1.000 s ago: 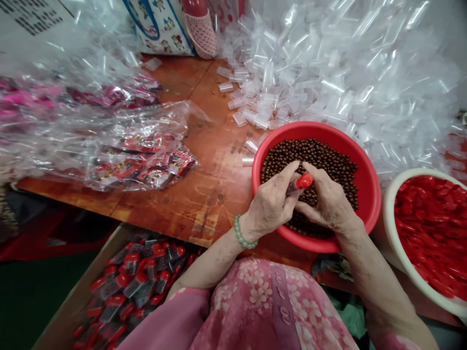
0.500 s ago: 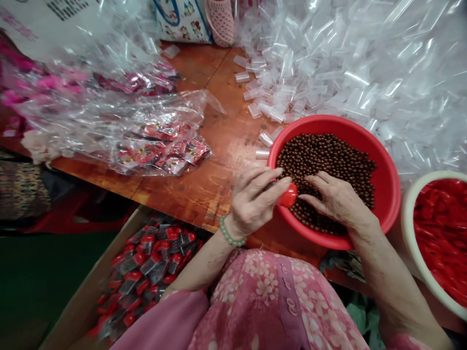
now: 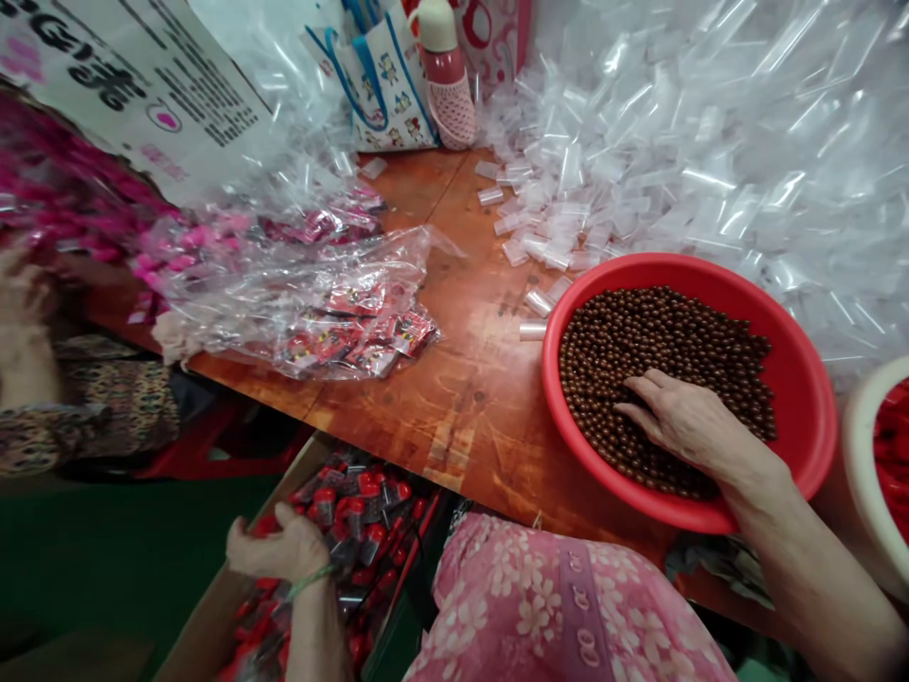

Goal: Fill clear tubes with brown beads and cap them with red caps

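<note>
My left hand, with a green bead bracelet at the wrist, hovers over a box of small clear containers with red caps. Its thumb stands apart from the fingers and I see nothing between them. My right hand reaches into a red bowl of small round brown balls. The fingertips touch the balls, thumb and forefinger slightly apart. Whether any ball lies beneath the fingers is hidden.
Clear plastic tubes are heaped behind the bowl. A white bucket of red pieces stands right. Left lie a bag of red packets and pink pieces, near another person's hand. A bottle stands at the back.
My left hand has moved from the bowl's rim down left to the box; the red-capped container is no longer in it. My right hand stays among the balls. The view has swung left.
</note>
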Demonstrator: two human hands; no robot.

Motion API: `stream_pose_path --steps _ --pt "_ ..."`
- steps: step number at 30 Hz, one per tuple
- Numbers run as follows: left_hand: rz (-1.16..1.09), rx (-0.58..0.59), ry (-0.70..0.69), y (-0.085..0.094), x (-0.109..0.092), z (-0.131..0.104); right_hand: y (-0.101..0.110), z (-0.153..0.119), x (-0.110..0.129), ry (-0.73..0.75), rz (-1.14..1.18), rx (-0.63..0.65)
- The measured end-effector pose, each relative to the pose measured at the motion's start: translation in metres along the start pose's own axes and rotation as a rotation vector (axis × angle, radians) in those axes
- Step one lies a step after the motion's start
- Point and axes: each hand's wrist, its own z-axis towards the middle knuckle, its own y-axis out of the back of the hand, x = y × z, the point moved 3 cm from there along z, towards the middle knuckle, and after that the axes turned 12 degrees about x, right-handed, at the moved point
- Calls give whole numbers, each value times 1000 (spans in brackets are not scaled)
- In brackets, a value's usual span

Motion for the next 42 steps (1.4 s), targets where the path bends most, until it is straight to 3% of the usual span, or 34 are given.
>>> stream_pose_path --steps 3,4,8,10,13,15,18,21,26,31,37,42 --pt "-13 -280 -154 -7 -50 22 -1 0 0 -10 -16 -1" --pt "-27 -256 -245 -20 -74 33 0 0 0 -15 -15 -3" --pt "-36 172 -658 -108 -188 74 0 -1 0 -29 19 4" --pt "65 480 -885 -161 -240 83 -2 -1 -1 -33 35 10" --pt "282 726 -983 -223 -286 93 -4 -1 -2 -36 42 -13" --pt "339 826 -1064 -249 -301 97 -5 -1 -1 -23 45 -39" --pt "346 869 -1165 -270 -308 105 -4 0 0 -10 52 -64" --pt "363 854 -1173 -281 -310 116 -2 0 1 -8 59 -69" --pt "378 733 -1123 -283 -304 136 -1 0 2 0 61 -74" --pt "326 687 -1074 -260 -274 144 -2 -1 0 -26 59 -68" --pt "124 706 -1137 -216 -240 135 -3 -1 -1 -51 64 -20" --pt "76 601 -901 -199 -217 133 -4 -2 -1 -58 71 20"
